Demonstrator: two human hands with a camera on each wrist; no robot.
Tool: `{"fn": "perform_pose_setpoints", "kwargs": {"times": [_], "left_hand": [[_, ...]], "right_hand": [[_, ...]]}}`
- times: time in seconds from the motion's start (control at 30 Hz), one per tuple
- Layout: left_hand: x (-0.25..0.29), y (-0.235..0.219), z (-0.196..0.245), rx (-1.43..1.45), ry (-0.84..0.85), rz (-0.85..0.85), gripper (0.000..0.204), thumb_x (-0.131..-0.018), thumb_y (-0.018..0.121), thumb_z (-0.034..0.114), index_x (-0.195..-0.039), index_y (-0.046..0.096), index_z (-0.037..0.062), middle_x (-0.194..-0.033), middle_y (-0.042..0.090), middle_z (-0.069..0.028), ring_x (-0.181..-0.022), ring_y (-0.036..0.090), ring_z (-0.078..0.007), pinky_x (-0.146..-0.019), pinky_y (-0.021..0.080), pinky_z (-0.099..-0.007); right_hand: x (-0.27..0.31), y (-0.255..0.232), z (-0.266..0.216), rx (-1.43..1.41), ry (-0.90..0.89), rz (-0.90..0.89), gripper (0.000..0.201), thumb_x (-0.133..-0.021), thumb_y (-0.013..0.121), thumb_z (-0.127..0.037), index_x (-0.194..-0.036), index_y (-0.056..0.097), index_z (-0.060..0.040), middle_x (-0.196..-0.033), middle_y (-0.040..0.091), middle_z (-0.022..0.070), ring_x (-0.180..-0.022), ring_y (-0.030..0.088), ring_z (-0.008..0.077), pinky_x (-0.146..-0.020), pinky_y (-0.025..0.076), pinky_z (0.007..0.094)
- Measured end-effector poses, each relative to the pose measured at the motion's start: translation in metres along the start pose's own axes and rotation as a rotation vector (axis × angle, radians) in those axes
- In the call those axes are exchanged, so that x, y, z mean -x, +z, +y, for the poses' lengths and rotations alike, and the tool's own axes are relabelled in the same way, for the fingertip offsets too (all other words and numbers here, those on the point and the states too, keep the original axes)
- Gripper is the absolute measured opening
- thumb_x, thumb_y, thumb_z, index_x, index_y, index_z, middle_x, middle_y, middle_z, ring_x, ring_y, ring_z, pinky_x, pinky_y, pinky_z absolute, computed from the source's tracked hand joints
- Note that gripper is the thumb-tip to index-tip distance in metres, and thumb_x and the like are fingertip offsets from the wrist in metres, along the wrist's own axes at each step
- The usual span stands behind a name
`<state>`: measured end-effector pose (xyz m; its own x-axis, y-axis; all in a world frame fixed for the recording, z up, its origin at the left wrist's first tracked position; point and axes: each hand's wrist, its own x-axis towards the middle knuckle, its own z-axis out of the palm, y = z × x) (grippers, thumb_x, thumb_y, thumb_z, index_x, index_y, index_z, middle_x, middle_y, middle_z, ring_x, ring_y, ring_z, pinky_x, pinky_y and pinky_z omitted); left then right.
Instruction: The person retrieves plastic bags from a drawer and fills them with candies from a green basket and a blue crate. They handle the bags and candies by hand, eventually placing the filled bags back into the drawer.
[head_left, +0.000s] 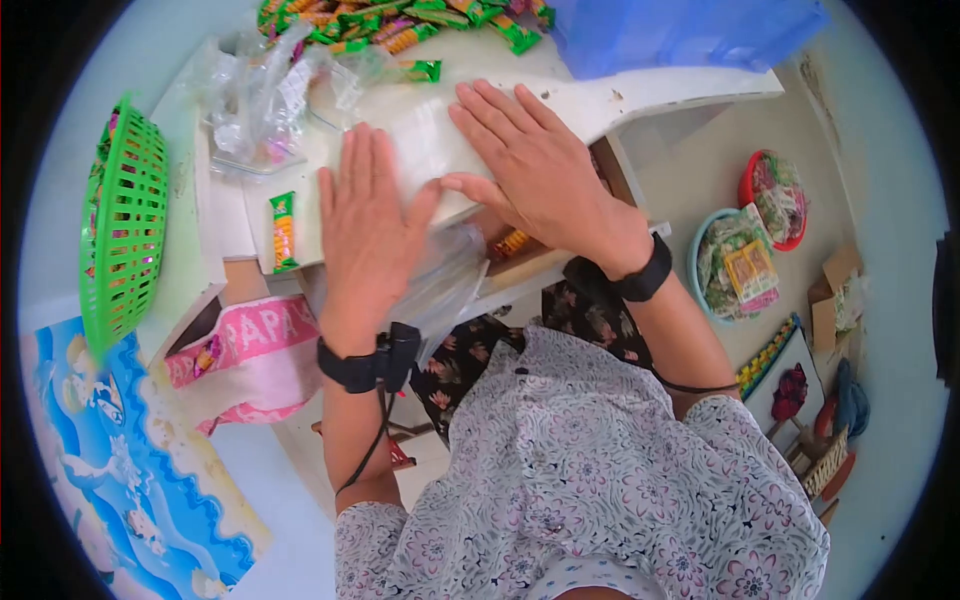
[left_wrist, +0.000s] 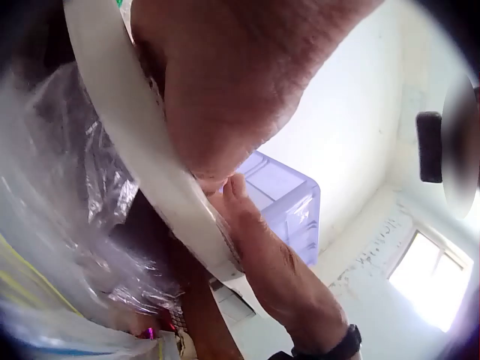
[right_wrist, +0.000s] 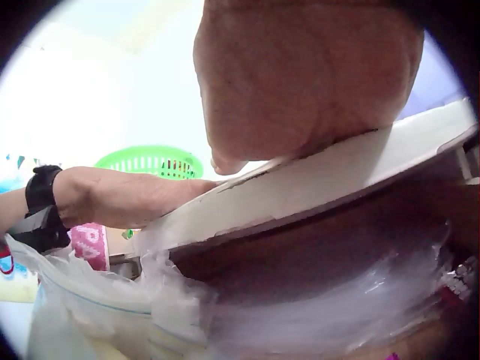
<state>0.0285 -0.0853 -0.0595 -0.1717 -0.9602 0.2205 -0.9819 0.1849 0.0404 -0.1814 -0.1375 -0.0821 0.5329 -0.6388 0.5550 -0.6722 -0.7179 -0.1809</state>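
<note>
My left hand rests with straight fingers on the white tabletop near its front edge. Beside it, my right hand lies palm down, fingers spread, its thumb close to the left thumb. A glossy, see-through plastic sheet or bag lies flat between the hands, partly hidden by them. Below the edge, an open drawer holds clear plastic bags and a small snack packet. One green-and-orange snack packet lies left of my left hand.
A heap of snack packets lies at the back, near crumpled clear bags. A blue bin stands at the back right, a green basket at the left. On the floor at right are a red basin and a light-blue basin with packets.
</note>
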Motion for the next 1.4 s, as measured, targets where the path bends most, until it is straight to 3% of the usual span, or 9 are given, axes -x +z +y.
{"fn": "perform_pose_setpoints", "kwargs": {"times": [0.3, 0.6, 0.7, 0.77, 0.87, 0.97, 1.03, 1.27, 1.4], "left_hand": [[0.016, -0.004, -0.015, 0.004, -0.011, -0.005, 0.078, -0.104, 0.053, 0.05, -0.156, 0.036, -0.0058, -0.165, 0.033, -0.0227, -0.155, 0.028, -0.0357, -0.126, 0.017, -0.0534], [0.01, -0.027, -0.013, 0.156, -0.083, -0.046, 0.075, -0.104, 0.055, 0.046, -0.156, 0.037, -0.0048, -0.163, 0.034, -0.0251, -0.154, 0.03, -0.0376, -0.125, 0.022, -0.0537], [0.006, -0.034, -0.015, 0.154, -0.086, 0.086, 0.07, -0.105, 0.056, 0.041, -0.156, 0.038, -0.0031, -0.162, 0.036, -0.0252, -0.152, 0.032, -0.0387, -0.124, 0.025, -0.0521], [0.006, -0.046, -0.008, 0.276, -0.084, 0.243, 0.059, -0.105, 0.057, 0.031, -0.153, 0.045, -0.0021, -0.159, 0.042, -0.0242, -0.15, 0.036, -0.0381, -0.124, 0.026, -0.0487], [0.007, -0.067, 0.013, 0.5, -0.167, 0.352, 0.048, -0.106, 0.057, 0.023, -0.147, 0.052, -0.0028, -0.153, 0.052, -0.0196, -0.143, 0.047, -0.0314, -0.12, 0.034, -0.0433], [0.014, -0.075, 0.038, 0.77, -0.276, 0.398, 0.039, -0.107, 0.055, 0.018, -0.14, 0.058, -0.0036, -0.145, 0.059, -0.0143, -0.133, 0.055, -0.0227, -0.115, 0.041, -0.0376], [0.02, -0.069, 0.046, 0.86, -0.289, 0.442, 0.037, -0.108, 0.054, 0.016, -0.138, 0.059, -0.0039, -0.141, 0.062, -0.0138, -0.127, 0.058, -0.0195, -0.111, 0.046, -0.0363], [0.042, -0.057, 0.052, 1.0, -0.349, 0.439, 0.03, -0.109, 0.05, 0.013, -0.129, 0.062, -0.0064, -0.132, 0.065, -0.0176, -0.123, 0.062, -0.0217, -0.107, 0.053, -0.0411], [0.046, -0.054, 0.05, 1.045, -0.333, 0.422, 0.025, -0.105, 0.055, 0.008, -0.126, 0.065, -0.004, -0.126, 0.069, -0.0137, -0.112, 0.066, -0.0179, -0.104, 0.054, -0.0362]], "right_hand": [[-0.004, -0.008, -0.002, -0.037, 0.045, -0.077, 0.063, -0.105, 0.052, -0.046, -0.148, 0.051, 0.0013, -0.155, 0.05, 0.0174, -0.148, 0.041, 0.0299, -0.125, 0.027, 0.045], [-0.009, -0.011, 0.006, -0.445, 0.183, 0.033, 0.067, -0.106, 0.049, -0.051, -0.144, 0.054, 0.0041, -0.148, 0.057, 0.0203, -0.143, 0.049, 0.0332, -0.123, 0.031, 0.0434], [-0.01, -0.033, 0.01, -1.079, 0.409, 0.199, 0.067, -0.109, 0.044, -0.051, -0.142, 0.055, 0.007, -0.146, 0.058, 0.0225, -0.139, 0.053, 0.0341, -0.121, 0.036, 0.0444], [-0.012, -0.038, 0.022, -1.594, 0.471, 0.283, 0.063, -0.113, 0.033, -0.046, -0.15, 0.047, 0.0042, -0.156, 0.046, 0.0244, -0.144, 0.047, 0.0346, -0.123, 0.034, 0.0469], [-0.016, -0.059, 0.031, -2.296, 0.374, 0.559, 0.062, -0.113, 0.034, -0.042, -0.15, 0.042, 0.0065, -0.155, 0.045, 0.0287, -0.143, 0.049, 0.0358, -0.123, 0.037, 0.0474], [-0.021, -0.055, 0.038, -2.588, 0.337, 0.87, 0.063, -0.113, 0.032, -0.045, -0.14, 0.044, 0.011, -0.145, 0.052, 0.0324, -0.135, 0.054, 0.0429, -0.117, 0.046, 0.0518], [-0.018, -0.049, 0.038, -2.724, 0.233, 0.895, 0.062, -0.113, 0.033, -0.044, -0.139, 0.045, 0.0107, -0.144, 0.053, 0.0318, -0.135, 0.055, 0.042, -0.117, 0.048, 0.0513], [-0.018, -0.039, 0.031, -2.879, 0.157, 0.911, 0.059, -0.113, 0.034, -0.043, -0.137, 0.045, 0.0093, -0.143, 0.054, 0.0312, -0.133, 0.057, 0.0384, -0.114, 0.05, 0.049], [-0.014, -0.034, 0.029, -2.959, 0.134, 0.748, 0.061, -0.112, 0.038, -0.045, -0.14, 0.045, 0.0081, -0.145, 0.053, 0.0309, -0.13, 0.059, 0.0368, -0.113, 0.051, 0.0471]]}}
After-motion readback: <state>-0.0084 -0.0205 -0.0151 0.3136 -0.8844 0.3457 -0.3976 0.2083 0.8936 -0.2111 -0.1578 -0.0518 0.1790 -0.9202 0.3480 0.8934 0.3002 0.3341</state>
